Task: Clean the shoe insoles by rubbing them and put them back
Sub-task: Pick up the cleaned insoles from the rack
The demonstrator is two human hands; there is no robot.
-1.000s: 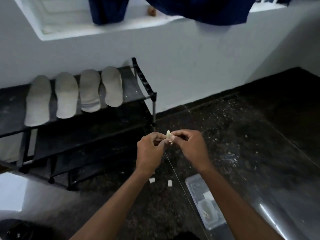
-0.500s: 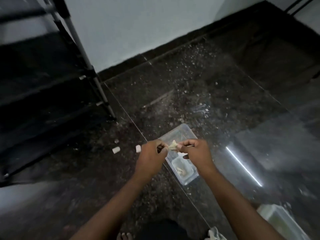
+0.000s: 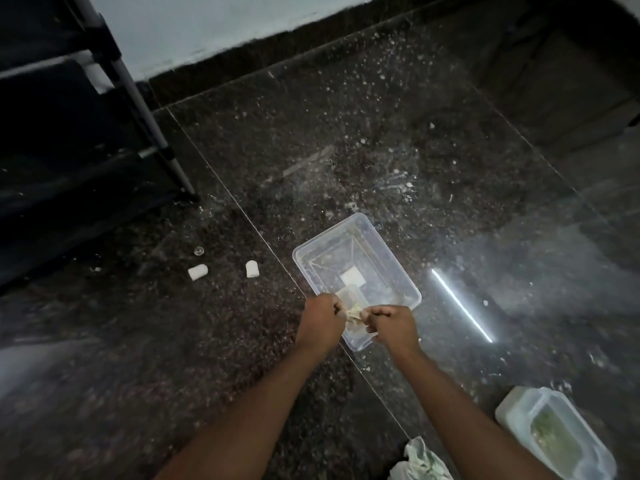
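My left hand [image 3: 320, 320] and my right hand [image 3: 391, 323] both pinch a small crumpled pale scrap [image 3: 353, 312] between them. They hover over the near end of a clear plastic tray [image 3: 405, 268] on the dark floor. The tray holds a little liquid and a white square piece [image 3: 352, 277]. No insoles are in view now.
A black shoe rack [image 3: 135, 95] stands at the left by the white wall. Two small white pieces [image 3: 198, 272] [image 3: 252, 269] lie on the floor left of the tray. A lidded plastic container [image 3: 561, 434] and a crumpled cloth [image 3: 420, 460] sit at the lower right.
The view has tilted down from the rack with its insoles to the floor. Both hands have lowered with the scrap to just above the tray.
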